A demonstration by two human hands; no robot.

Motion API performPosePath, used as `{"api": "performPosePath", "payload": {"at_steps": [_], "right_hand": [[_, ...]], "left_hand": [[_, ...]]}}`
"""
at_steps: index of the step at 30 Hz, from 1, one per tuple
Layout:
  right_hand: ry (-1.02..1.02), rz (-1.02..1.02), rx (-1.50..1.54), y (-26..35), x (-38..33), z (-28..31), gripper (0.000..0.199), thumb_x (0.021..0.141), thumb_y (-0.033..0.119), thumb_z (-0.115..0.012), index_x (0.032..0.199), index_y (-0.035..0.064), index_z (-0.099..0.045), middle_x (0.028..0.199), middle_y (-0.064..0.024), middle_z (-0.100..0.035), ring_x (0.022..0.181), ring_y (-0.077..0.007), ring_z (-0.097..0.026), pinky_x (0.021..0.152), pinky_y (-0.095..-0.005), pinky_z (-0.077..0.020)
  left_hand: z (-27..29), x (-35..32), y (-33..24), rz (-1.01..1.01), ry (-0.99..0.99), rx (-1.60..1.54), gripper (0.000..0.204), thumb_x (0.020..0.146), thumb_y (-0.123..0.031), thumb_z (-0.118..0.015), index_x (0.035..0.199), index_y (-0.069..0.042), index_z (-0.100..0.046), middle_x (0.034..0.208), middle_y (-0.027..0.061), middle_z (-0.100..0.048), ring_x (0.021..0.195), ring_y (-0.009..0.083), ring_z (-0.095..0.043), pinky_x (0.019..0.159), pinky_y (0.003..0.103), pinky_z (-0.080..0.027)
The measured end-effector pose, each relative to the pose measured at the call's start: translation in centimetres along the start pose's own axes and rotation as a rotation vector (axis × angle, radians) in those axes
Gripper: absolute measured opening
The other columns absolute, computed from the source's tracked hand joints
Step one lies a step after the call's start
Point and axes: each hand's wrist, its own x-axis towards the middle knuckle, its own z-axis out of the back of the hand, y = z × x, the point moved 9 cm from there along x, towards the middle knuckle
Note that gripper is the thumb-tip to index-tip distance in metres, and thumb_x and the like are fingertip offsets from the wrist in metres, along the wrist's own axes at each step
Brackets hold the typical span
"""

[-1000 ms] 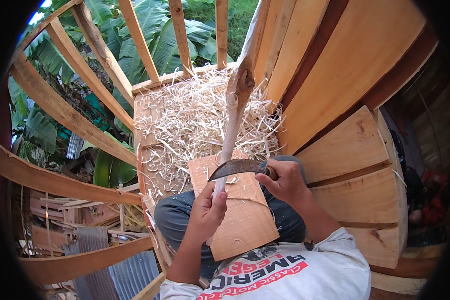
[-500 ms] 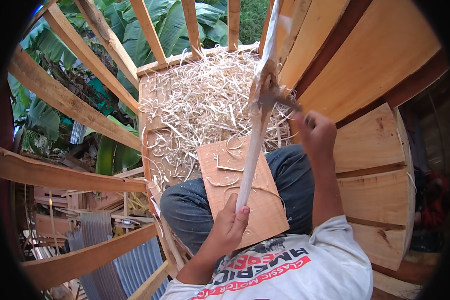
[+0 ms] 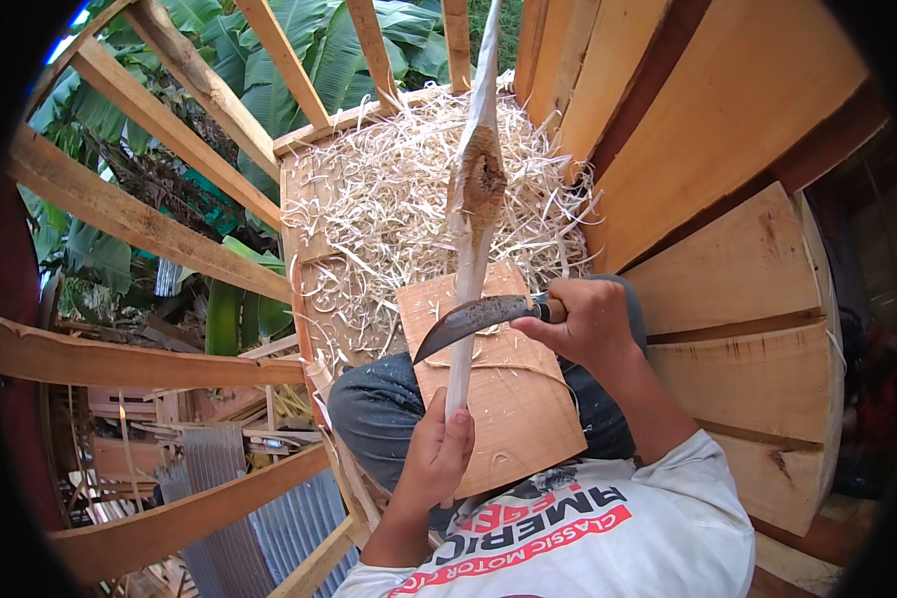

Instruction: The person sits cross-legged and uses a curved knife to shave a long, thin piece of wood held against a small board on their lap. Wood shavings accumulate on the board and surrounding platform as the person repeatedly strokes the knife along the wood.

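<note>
My left hand (image 3: 437, 448) is closed round the near end of a long pale wooden stick (image 3: 471, 254), which slants up and away from me. A dark, rough knot (image 3: 484, 176) bulges partway along the stick. In my right hand (image 3: 590, 321) is the handle of a curved knife (image 3: 473, 321). Its dark blade lies across the stick a little beyond my left hand, the tip pointing left. A flat wooden board (image 3: 518, 429) rests on my lap under the stick, with a thin curled strip and small chips on it.
A thick heap of wood shavings (image 3: 389, 209) covers the floor ahead of my knees. Wooden slats (image 3: 169, 231) form an open railing on the left, with banana leaves beyond. Plank walling (image 3: 728, 269) stands close on the right. Corrugated metal sheets (image 3: 209, 498) lie outside, lower left.
My right hand has drawn the knife down the stick from the knot toward my left hand. The stick's far end has shifted left, and my left hand has moved slightly left with it.
</note>
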Motion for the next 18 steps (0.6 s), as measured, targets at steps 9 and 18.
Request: {"api": "performPosePath", "payload": {"at_steps": [9, 18], "right_hand": [[-0.179, -0.113, 0.019, -4.5, 2.7, 1.1, 0.069, 0.07, 0.068, -0.065, 0.05, 0.0053, -0.045, 0.044, -0.0082, -0.044, 0.039, -0.0272, -0.045, 0.042, -0.0371, -0.0378], [-0.054, -0.259, 0.097, -7.5, 0.5, 0.3, 0.067, 0.079, 0.061, -0.061, 0.051, 0.0018, -0.047, 0.045, -0.0127, -0.043, 0.042, -0.0288, -0.045, 0.045, -0.038, -0.0367]], "left_hand": [[-0.9, -1.5, 0.3, -0.084, -0.058, 0.369, 0.027, 0.101, -0.032, -0.039, 0.094, -0.006, -0.042, 0.059, -0.0048, -0.04, 0.049, 0.0018, -0.036, 0.04, 0.019, -0.027], [2.0, -1.9, 1.3, 0.044, -0.155, -0.043, 0.025, 0.1, -0.034, -0.041, 0.098, -0.01, -0.04, 0.059, -0.0034, -0.033, 0.043, 0.0029, -0.029, 0.037, 0.019, -0.023]]}}
